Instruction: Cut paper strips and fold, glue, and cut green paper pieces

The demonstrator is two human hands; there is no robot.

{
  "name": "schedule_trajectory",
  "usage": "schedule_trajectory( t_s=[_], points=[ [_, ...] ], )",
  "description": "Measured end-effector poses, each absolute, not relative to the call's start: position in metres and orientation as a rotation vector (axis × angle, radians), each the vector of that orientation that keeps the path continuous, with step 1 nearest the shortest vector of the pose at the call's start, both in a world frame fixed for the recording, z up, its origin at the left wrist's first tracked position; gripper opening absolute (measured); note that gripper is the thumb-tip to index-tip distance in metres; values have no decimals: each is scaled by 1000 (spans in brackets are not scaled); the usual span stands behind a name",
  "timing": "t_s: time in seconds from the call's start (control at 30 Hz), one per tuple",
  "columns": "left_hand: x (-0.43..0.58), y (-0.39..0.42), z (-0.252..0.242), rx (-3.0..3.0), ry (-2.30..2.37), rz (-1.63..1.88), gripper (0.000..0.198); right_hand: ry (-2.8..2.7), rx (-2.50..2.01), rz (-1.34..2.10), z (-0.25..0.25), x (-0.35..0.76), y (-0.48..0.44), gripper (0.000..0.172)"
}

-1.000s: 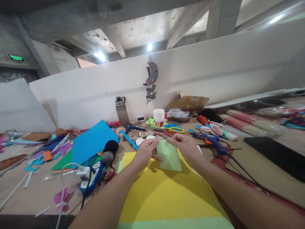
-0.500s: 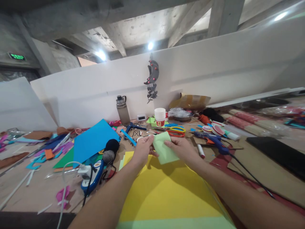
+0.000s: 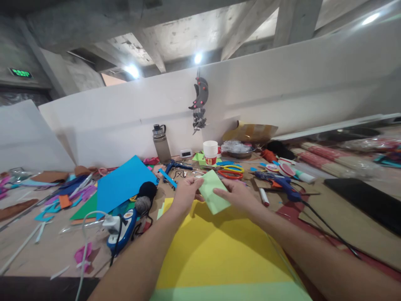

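Slip [image 3: 214,192] of green paper sits more tilted than a second ago; right hand [image 3: 240,195] has shifted from its top corner to the right side, thumb on the face. Left hand [image 3: 187,193] pinches the left edge. Both grips hold the slip, above the yellow sheet [image 3: 219,255]. Reads as a re-hold mid-handling. Sign [image 3: 20,72], far left: "EXIT". Red print on cups [image 3: 210,149] too small to read.
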State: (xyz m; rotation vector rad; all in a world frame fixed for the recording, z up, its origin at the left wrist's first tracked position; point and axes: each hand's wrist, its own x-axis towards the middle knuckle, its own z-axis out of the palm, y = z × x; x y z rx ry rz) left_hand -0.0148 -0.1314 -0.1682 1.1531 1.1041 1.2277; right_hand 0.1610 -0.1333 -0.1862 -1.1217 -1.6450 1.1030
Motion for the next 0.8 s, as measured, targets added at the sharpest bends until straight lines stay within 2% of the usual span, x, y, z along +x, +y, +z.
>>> schedule_trajectory(
  t_s=[0.17,0.37,0.6,0.8],
  points=[
    [-18,-131,-164,1040,1091,1285,25,-1438,-1097,1279,-190,161,-130,23],
    [-27,-129,-166,1087,970,940,20,-856,-929,1525,-188,163,-125,30],
    [-21,-131,-166,1102,1020,1064,20,-1116,-1038,1367,-190,160,-129,36],
    [-19,-132,-169,1155,1012,1009,38,-1421,-1261,1010,-188,160,-134,37]
  ],
)
